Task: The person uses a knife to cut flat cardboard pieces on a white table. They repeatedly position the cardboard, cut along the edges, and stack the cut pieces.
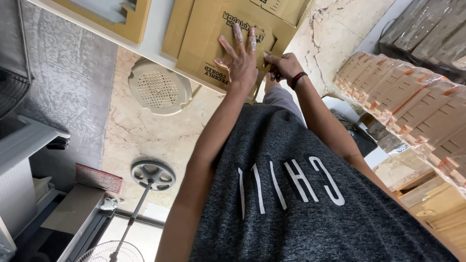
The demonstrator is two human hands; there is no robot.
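My left hand (241,54) lies flat with fingers spread on a brown printed cardboard box (213,36) leaning ahead of me on the floor. Two of its fingertips are wrapped in clear tape. Just to its right, my right hand (285,65), with a dark band on the wrist, is closed and pinches the box's edge by a flap. What lies under its fingers is hidden. My grey lettered shirt (301,194) fills the lower middle of the view.
A round beige fan grille (159,87) lies on the marble floor to the left. A fan stand's base (153,174) and pole are lower left, near a red mat (99,177). Several bundles of flat cartons (412,106) are stacked on the right. A grey shelf unit (24,160) stands far left.
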